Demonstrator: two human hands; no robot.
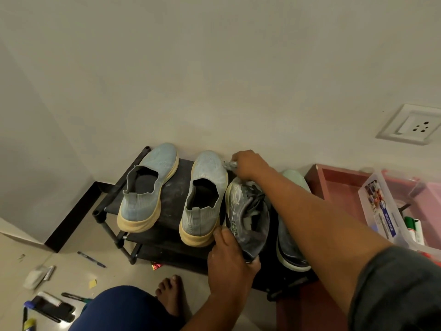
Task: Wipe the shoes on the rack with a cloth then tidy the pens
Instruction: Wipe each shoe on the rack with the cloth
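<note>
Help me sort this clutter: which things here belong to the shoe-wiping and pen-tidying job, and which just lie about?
Job: cloth, grey shoe, blue shoes, rack, pens on the floor.
Lying about: wall socket, red wrapper, yellow scrap.

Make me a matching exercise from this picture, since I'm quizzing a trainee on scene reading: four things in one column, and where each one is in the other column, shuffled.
Things:
1. cloth
2. grey shoe
3. blue pen
4. green marker

Places:
A. lying on the floor left of the rack
B. inside the clear plastic box at the right
C. bunched in the right hand
D. on the rack, its heel held by the left hand

Pairs: 1-C, 2-D, 3-A, 4-B
</note>
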